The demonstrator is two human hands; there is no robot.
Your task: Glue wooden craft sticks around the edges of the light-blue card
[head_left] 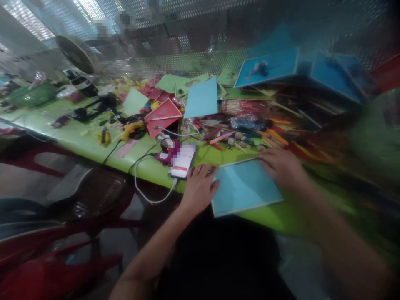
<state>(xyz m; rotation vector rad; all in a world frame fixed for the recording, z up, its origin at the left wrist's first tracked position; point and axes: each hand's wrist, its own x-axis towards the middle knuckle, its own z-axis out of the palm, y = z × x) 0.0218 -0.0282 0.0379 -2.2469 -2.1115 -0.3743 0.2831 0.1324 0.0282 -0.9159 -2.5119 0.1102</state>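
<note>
A light blue rectangular board with a thin pale border lies at the near edge of the green table in front of me. My left hand is at its left edge, fingers stretched out and thumb apart, the thumb touching the board's side. Close to those fingertips is a phone with a lit screen, its cable plugged in at the bottom. At the far right corner my right hand grips the board's edge, its fingers closed there and partly blurred.
A purple power strip with white and black cables sits left of the phone. Behind are a pale blue sheet, red cards, a yellow glue gun and scattered pens and sticks. Blue framed pictures lean at the back.
</note>
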